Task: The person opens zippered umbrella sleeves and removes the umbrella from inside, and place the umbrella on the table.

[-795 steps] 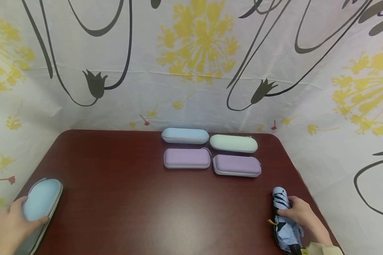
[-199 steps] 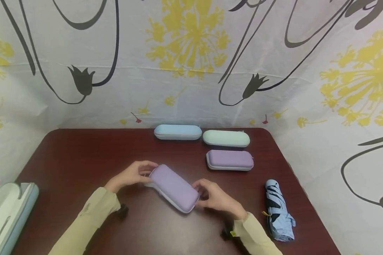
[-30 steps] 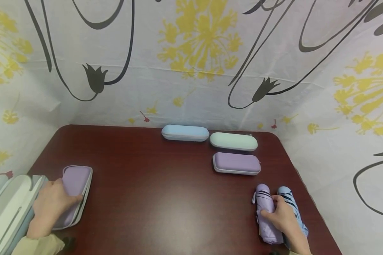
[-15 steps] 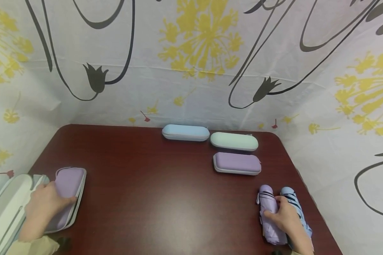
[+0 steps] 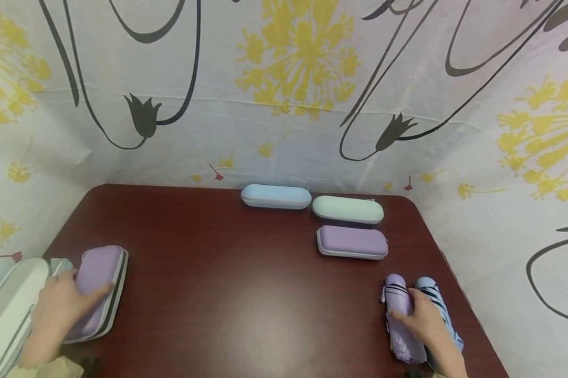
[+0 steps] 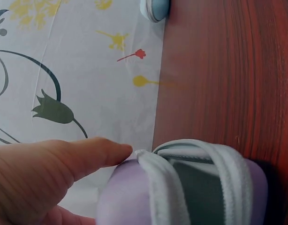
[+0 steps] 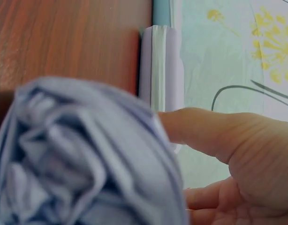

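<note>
In the head view my left hand (image 5: 57, 312) spans a purple zip case (image 5: 97, 283) at the table's left, its thumb on the right edge. The left wrist view shows that thumb at the zipper rim, with a gap and dark lining between the case's halves. A purple folding umbrella (image 5: 399, 320) lies at the right, and my right hand (image 5: 423, 317) holds it between thumb and fingers. Its bundled fabric end (image 7: 83, 154) fills the right wrist view's lower left. A blue folding umbrella (image 5: 435, 299) with dark stripes lies just right of it, partly behind my hand.
At the far left stands a pale open case (image 5: 17, 299), against the purple one. Toward the back edge lie a light blue case (image 5: 275, 197), a mint case (image 5: 347, 210) and a second purple case (image 5: 352, 242). Patterned cloth (image 5: 265, 105) hangs around the table (image 5: 218, 294).
Over the longer span, the blue case was opened, one purple case went from the back row to the left, and a purple umbrella appeared. Lately, the left case's halves part a little more.
</note>
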`<state>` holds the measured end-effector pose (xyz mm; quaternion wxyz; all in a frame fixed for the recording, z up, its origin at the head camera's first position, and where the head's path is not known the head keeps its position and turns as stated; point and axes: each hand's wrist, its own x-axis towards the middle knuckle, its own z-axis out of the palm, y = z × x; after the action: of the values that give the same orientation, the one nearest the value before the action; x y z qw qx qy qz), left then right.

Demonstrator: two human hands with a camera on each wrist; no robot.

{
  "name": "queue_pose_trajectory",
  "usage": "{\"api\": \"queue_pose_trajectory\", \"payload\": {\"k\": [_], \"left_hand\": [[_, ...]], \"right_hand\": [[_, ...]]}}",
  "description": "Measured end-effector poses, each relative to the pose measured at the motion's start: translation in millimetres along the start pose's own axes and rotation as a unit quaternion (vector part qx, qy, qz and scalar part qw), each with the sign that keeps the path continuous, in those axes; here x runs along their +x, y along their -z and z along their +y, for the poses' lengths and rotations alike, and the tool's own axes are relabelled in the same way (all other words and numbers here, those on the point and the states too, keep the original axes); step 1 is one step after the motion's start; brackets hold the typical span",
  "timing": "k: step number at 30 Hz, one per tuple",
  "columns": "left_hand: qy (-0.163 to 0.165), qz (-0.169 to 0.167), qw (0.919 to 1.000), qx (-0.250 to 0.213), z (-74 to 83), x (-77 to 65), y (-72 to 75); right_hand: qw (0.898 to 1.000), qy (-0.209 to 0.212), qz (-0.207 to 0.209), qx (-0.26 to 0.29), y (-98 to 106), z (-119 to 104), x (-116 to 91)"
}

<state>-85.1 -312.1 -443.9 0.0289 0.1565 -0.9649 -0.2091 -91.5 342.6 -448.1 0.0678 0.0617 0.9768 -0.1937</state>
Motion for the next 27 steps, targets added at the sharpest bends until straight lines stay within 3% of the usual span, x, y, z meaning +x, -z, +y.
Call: {"api": "queue_pose_trajectory", "payload": {"k": [3, 5, 9, 11, 14, 18, 23, 27], "left_hand": [[-0.013, 0.035, 0.9992, -0.015, 3.9, -3.2, -2.2], [-0.042, 0.074, 0.9958, -0.031, 9.1, -4.6, -4.4], [-0.122, 0.150, 0.9783, -0.074, 29.7, -3.0, -10.5], [-0.156, 0.168, 0.9687, -0.094, 43.0, -0.7, -14.9], [-0.185, 0.163, 0.9617, -0.119, 64.2, 3.2, -21.5], [-0.196, 0.129, 0.9599, -0.153, 90.8, 9.0, -30.5], [-0.188, 0.090, 0.9572, -0.201, 120.4, 22.6, -46.1], [-0.156, 0.032, 0.9515, -0.263, 142.7, 38.2, -60.4]], "right_hand": [[0.999, 0.029, 0.030, 0.007, 1, -3, -1], [0.997, 0.049, 0.049, 0.014, 3, -8, 0], [0.993, 0.081, 0.083, 0.025, 7, -24, 3], [0.991, 0.093, 0.094, 0.023, 8, -33, 5], [0.990, 0.105, 0.092, 0.021, 9, -46, 8], [0.988, 0.127, 0.078, 0.028, 8, -61, 16], [0.981, 0.172, 0.067, 0.053, 4, -81, 33], [0.970, 0.213, 0.067, 0.091, -4, -96, 52]]}}
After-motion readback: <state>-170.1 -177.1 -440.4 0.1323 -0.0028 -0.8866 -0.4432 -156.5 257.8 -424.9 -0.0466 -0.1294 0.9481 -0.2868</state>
